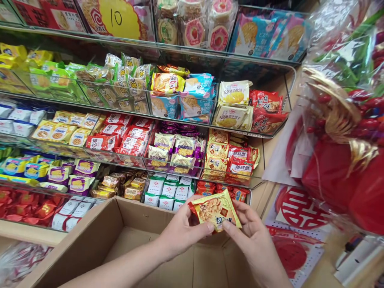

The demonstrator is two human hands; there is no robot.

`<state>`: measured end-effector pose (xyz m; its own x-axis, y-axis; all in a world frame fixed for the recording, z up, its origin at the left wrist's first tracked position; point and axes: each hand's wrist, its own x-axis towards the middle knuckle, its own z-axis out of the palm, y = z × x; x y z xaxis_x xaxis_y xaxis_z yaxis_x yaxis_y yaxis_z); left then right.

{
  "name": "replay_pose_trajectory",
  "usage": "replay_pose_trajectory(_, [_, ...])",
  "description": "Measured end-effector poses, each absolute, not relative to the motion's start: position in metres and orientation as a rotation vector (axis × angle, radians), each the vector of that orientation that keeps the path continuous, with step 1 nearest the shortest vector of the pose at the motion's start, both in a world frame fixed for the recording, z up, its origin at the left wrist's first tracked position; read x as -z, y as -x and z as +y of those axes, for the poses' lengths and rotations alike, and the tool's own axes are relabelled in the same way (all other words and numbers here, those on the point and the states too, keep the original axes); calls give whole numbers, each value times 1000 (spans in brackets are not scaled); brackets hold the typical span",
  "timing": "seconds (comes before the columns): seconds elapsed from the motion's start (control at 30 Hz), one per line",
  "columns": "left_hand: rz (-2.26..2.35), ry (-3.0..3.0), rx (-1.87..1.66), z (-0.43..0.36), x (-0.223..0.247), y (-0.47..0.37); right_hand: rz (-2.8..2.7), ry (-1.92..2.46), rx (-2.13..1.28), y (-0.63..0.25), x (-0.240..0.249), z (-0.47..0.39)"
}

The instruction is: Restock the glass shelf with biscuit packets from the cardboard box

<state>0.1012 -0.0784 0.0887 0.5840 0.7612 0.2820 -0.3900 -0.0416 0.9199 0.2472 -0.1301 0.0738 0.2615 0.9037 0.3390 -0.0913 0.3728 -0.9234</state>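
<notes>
A yellow and red snack packet (214, 211) is held between both hands above an open cardboard box (90, 236). My left hand (187, 226) grips its left side, thumb on the front and fingers behind. On the right side, my right hand (247, 228) pinches the packet, its thumb pressing the lower front. Just beyond the hands, yellow packets of similar look (215, 166) and red packets (240, 170) fill a shelf compartment. Below them, more red packets (205, 188) are partly hidden by the hands and the held packet.
Tiered shelves with clear front edges hold many wrapped snacks, including blue packets (196, 96) and white-green ones (169, 190). A yellow price sign (120, 18) shows 10. Plastic-wrapped red decorations (342, 172) hang at the right. A wrapped pile (22, 264) lies lower left.
</notes>
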Motion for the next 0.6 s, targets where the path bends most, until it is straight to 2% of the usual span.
replay_pose_trajectory(0.27, [382,-1262,-1030,-77,-82,-117,-1000,844,-426,-233,-77,-124])
replay_pose_trajectory(0.33, [471,-1391,-1060,-71,-80,-113,-1013,886,-166,-250,-89,-123])
replay_pose_trajectory(0.43, [575,-1678,-1080,-63,-79,-102,-1154,1038,396,-293,-118,-119])
replay_pose_trajectory(0.53, [504,-2133,-1165,-56,-88,-98,-1500,1227,956,-330,-150,-103])
replay_pose_trajectory(0.6, [381,-2480,-1232,-50,-101,-104,-1655,1336,1194,-343,-170,-88])
